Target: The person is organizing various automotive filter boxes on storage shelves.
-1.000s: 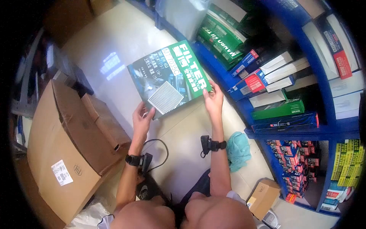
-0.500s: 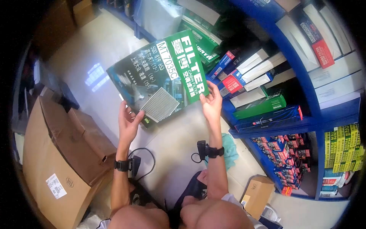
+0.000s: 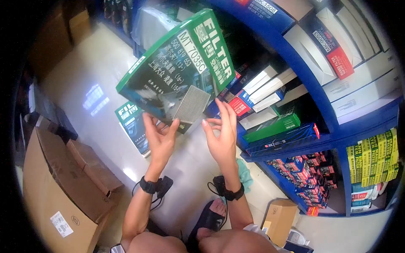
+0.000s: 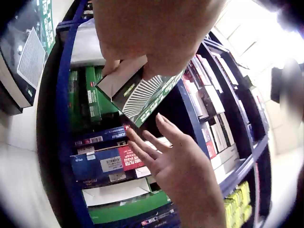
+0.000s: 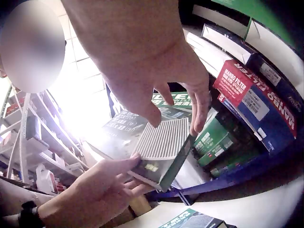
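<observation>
My left hand (image 3: 162,141) grips the near corner of a green and black cabin filter box (image 3: 168,80), its thumb on the printed front. The box is tilted, with "FILTER" and "MT 7035C" printed across it. Beside its lower right edge is my right hand (image 3: 223,139), fingers extended and apart from the box in the head view. The left wrist view shows the right hand (image 4: 183,166) with its fingers spread just under the box (image 4: 147,95). A second green and black filter box (image 3: 134,130) lies on the floor beyond the left hand.
Blue shelving (image 3: 337,135) packed with filter boxes stands along the right. A large open cardboard carton (image 3: 55,189) is at the left. On the floor to the right are a teal cloth (image 3: 244,175) and a small cardboard box (image 3: 278,221).
The filter box has risen and tilted, showing its green edge. My right hand has let go of its right side. The second box on the floor has come into view.
</observation>
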`<state>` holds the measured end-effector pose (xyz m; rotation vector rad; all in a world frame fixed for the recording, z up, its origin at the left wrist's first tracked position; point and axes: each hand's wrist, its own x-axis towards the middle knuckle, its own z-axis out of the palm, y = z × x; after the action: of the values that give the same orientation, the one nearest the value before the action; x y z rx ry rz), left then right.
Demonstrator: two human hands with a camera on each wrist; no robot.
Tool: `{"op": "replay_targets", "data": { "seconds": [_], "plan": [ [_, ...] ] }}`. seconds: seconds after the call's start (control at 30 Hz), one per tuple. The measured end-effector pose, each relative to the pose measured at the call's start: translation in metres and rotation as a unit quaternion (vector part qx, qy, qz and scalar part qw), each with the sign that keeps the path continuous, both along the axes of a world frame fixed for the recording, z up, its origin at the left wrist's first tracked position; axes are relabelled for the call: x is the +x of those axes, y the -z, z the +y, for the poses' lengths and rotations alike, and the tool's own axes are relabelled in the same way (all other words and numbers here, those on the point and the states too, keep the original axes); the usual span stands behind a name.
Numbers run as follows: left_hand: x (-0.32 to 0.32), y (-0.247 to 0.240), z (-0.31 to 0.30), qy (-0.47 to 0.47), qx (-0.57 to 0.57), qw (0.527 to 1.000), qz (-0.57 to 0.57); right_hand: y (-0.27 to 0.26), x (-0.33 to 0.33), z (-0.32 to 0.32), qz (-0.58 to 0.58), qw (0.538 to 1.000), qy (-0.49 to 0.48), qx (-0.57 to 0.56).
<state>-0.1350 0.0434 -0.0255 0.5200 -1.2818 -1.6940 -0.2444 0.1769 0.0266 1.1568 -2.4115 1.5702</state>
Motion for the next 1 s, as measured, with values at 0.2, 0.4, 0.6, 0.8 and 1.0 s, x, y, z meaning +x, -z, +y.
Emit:
{"op": "replay_targets", "data": {
  "seconds": [0.2, 0.4, 0.6, 0.8, 1.0],
  "plan": [
    [-0.042, -0.012, 0.003, -0.009, -0.025, 1.000, 0.002, -0.014, -0.004, 0.004, 0.004, 1.000, 0.010, 0.005],
    [-0.047, 0.012, -0.009, -0.068, -0.034, 0.997, -0.018, -0.015, -0.011, 0.016, 0.012, 1.000, 0.021, 0.018],
    [-0.056, 0.023, -0.001, -0.123, -0.053, 0.991, -0.005, -0.008, -0.014, 0.017, 0.002, 1.000, 0.012, 0.020],
    [-0.052, 0.037, 0.010, -0.119, -0.123, 0.985, -0.035, -0.004, -0.012, 0.019, -0.007, 1.000, 0.002, 0.025],
    [-0.059, 0.052, 0.020, -0.130, -0.215, 0.967, -0.055, -0.003, -0.011, 0.025, -0.012, 0.999, -0.002, 0.034]
  ]
}}
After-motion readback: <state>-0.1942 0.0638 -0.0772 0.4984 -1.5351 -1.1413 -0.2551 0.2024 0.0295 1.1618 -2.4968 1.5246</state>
